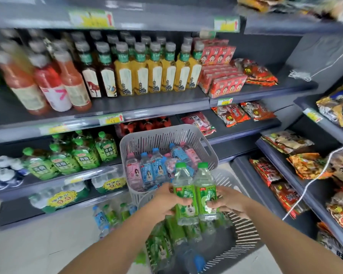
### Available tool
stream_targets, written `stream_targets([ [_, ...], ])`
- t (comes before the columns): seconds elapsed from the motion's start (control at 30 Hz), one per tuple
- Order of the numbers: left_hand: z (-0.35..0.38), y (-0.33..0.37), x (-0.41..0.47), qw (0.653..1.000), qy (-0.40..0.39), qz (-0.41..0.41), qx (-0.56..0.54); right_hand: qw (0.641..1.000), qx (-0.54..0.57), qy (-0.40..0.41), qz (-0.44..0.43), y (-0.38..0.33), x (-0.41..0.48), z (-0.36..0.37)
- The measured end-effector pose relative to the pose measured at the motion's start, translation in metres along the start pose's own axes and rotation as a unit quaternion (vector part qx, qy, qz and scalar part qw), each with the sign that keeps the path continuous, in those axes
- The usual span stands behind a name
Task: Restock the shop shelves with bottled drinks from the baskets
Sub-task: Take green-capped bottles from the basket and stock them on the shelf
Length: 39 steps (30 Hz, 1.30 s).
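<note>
grey shelves (pixel 147 108) fill the far and left side, carrying tea, juice and water bottles. far basket (pixel 160 133) holds pink and blue bottles, and near basket (pixel 246 232) holds green-label bottles. above the near basket, upright and touching: left green bottle (pixel 183 192), left hand (pixel 164 202) fingers curled round it; right green bottle (pixel 205 190), right hand (pixel 231 202) fingers curled round it.
</note>
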<state>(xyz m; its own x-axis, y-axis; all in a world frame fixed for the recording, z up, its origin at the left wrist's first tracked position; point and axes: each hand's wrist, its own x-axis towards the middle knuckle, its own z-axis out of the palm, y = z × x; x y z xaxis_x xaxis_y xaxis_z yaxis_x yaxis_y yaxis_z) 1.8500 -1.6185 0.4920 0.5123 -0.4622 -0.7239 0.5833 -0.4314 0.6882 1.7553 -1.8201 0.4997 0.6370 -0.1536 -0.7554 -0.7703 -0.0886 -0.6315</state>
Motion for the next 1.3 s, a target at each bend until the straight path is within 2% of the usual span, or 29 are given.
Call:
stream_targets([
  [0.23,-0.084,0.032,-0.058,0.991,0.047,0.093,-0.087,0.995,0.021,-0.003,-0.098,-0.074,-0.013,0.059],
  [0.43,-0.182,0.036,-0.113,0.976,0.102,0.151,-0.116,0.987,0.035,-0.005,-0.157,-0.143,-0.014,0.146],
  [0.67,-0.307,0.019,-0.169,0.954,0.202,0.171,-0.141,0.980,-0.025,-0.038,-0.196,-0.220,-0.007,0.262],
  [0.9,-0.422,-0.006,-0.219,0.937,0.243,0.188,-0.167,0.971,-0.057,-0.060,-0.225,-0.286,0.003,0.378],
  [1.07,-0.481,-0.022,-0.241,0.915,0.279,0.219,-0.194,0.960,-0.084,-0.081,-0.256,-0.327,0.009,0.446],
  [1.3,-0.553,-0.021,-0.242,0.893,0.327,0.219,-0.219,0.947,-0.089,-0.074,-0.301,-0.389,0.051,0.515],
])
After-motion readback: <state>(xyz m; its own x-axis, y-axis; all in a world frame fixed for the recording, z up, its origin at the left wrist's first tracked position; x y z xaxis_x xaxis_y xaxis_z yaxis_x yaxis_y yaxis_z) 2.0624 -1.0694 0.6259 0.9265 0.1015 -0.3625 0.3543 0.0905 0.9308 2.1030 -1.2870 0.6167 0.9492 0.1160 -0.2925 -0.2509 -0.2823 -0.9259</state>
